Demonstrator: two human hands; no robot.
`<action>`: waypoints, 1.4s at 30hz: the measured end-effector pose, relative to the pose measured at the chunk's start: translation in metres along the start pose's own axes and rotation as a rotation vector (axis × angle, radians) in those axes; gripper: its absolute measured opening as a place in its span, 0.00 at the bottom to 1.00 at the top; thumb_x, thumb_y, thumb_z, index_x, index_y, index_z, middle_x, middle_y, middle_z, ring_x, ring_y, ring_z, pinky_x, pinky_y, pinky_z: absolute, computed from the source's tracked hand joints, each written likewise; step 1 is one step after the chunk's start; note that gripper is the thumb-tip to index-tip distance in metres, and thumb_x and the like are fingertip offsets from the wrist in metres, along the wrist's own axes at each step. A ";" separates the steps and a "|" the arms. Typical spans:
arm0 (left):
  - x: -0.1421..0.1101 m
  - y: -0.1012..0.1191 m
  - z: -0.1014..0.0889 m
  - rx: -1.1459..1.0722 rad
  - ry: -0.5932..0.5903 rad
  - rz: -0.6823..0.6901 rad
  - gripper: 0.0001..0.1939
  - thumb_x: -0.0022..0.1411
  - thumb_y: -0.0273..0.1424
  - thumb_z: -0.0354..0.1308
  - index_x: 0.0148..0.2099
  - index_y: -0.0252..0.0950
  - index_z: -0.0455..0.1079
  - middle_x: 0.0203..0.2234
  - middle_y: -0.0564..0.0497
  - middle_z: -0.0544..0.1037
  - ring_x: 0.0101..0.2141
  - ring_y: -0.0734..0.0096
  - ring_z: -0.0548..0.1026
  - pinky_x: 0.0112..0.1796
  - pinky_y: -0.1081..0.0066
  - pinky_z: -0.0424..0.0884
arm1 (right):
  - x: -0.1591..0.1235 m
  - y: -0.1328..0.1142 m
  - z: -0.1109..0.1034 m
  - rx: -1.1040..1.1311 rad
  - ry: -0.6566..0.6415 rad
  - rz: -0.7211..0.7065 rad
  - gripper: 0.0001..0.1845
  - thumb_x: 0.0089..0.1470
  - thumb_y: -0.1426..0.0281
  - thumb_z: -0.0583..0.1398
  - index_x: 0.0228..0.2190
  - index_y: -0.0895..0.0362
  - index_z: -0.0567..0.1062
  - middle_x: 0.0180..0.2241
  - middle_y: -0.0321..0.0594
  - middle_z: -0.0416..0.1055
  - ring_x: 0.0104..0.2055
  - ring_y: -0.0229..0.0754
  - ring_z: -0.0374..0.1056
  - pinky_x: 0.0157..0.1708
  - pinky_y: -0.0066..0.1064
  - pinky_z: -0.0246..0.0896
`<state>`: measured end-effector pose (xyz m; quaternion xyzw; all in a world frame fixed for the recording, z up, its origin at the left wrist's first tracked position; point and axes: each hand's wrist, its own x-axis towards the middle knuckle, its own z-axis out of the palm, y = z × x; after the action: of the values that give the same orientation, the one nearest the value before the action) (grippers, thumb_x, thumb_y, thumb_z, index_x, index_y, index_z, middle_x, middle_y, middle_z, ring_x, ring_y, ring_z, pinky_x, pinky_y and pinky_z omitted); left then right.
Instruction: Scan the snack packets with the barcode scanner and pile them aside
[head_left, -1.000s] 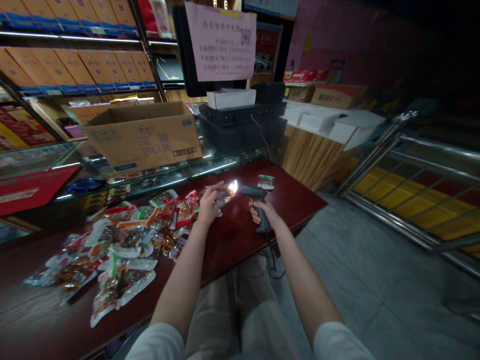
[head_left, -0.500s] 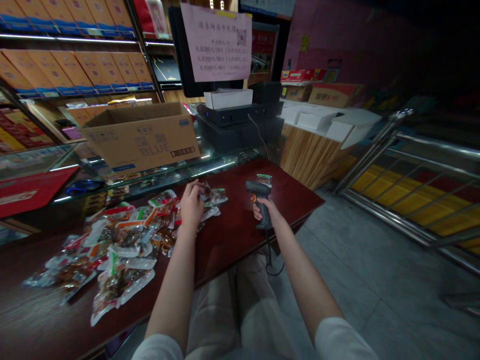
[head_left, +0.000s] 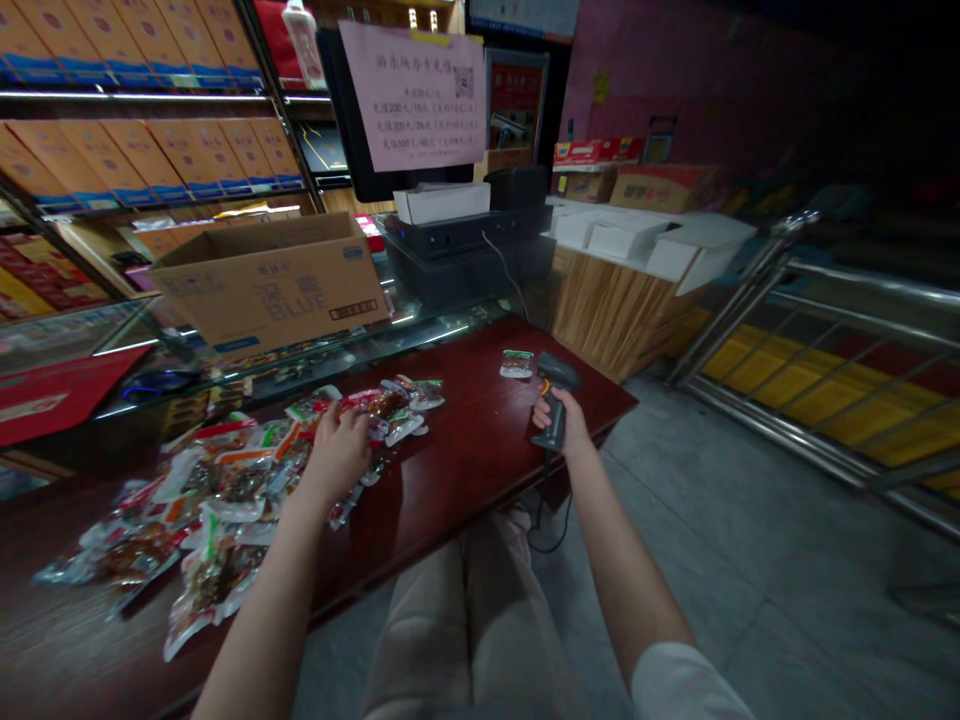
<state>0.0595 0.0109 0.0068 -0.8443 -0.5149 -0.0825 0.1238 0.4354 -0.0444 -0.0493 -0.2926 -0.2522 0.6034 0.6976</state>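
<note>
Left hand lies flat and open on the snack packs
Right hand grips the scanner; the packs look light, soft and slippery, so pinch an edge

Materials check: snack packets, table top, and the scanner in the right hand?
Snack packets: thin plastic film, glossy, clear where the brown contents show through, with crinkled edges catching the light. Table top: dark red-brown wood or wood-look laminate, polished; faint grain and soft reflections, so it could be either. Scanner: looks like moulded dark grey plastic, matte, with a small orange trigger and a cable at the base.
</note>
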 end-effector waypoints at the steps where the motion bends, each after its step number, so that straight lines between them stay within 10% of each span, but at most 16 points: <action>1: 0.004 0.007 -0.006 0.026 -0.009 -0.024 0.20 0.56 0.25 0.51 0.51 0.31 0.72 0.52 0.36 0.73 0.60 0.38 0.61 0.59 0.43 0.56 | 0.000 0.000 0.000 0.012 0.003 -0.002 0.10 0.49 0.64 0.60 0.31 0.54 0.65 0.16 0.25 0.58 0.12 0.29 0.51 0.15 0.23 0.50; 8: 0.085 0.112 -0.029 -0.122 0.001 0.041 0.16 0.65 0.32 0.46 0.49 0.31 0.71 0.47 0.36 0.76 0.52 0.47 0.71 0.51 0.54 0.66 | 0.002 0.003 -0.003 0.018 0.046 -0.003 0.12 0.49 0.62 0.61 0.31 0.54 0.64 0.15 0.25 0.58 0.12 0.31 0.52 0.14 0.24 0.50; 18: 0.194 0.217 0.054 -0.524 -0.243 -0.177 0.31 0.60 0.49 0.56 0.55 0.30 0.64 0.52 0.32 0.74 0.54 0.49 0.72 0.49 0.62 0.67 | 0.004 0.006 -0.001 0.042 0.132 -0.118 0.14 0.47 0.61 0.62 0.31 0.53 0.63 0.15 0.25 0.60 0.12 0.30 0.53 0.14 0.23 0.51; 30: 0.211 0.199 0.081 -0.993 -0.227 -0.273 0.13 0.52 0.30 0.64 0.40 0.34 0.67 0.41 0.38 0.78 0.44 0.54 0.78 0.43 0.61 0.72 | 0.007 0.006 -0.003 0.033 0.124 -0.113 0.15 0.46 0.60 0.62 0.34 0.53 0.65 0.15 0.24 0.59 0.12 0.31 0.52 0.14 0.24 0.51; 35: 0.192 0.184 0.067 -1.302 -0.182 -0.228 0.12 0.60 0.28 0.58 0.45 0.34 0.60 0.37 0.46 0.78 0.33 0.72 0.78 0.35 0.69 0.75 | 0.009 0.008 -0.006 -0.019 0.068 -0.069 0.16 0.46 0.59 0.63 0.32 0.54 0.65 0.15 0.25 0.60 0.12 0.30 0.53 0.13 0.24 0.51; 42: 0.142 0.146 0.039 -1.815 -0.207 -0.084 0.19 0.54 0.30 0.62 0.47 0.34 0.62 0.40 0.47 0.76 0.35 0.73 0.77 0.35 0.70 0.75 | 0.004 0.008 -0.001 -0.156 -0.035 0.006 0.16 0.45 0.60 0.64 0.31 0.55 0.65 0.16 0.28 0.64 0.12 0.32 0.55 0.13 0.25 0.53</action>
<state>0.2547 0.0783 -0.0105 -0.6012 -0.2913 -0.3840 -0.6373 0.4310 -0.0399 -0.0560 -0.3363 -0.3097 0.5890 0.6663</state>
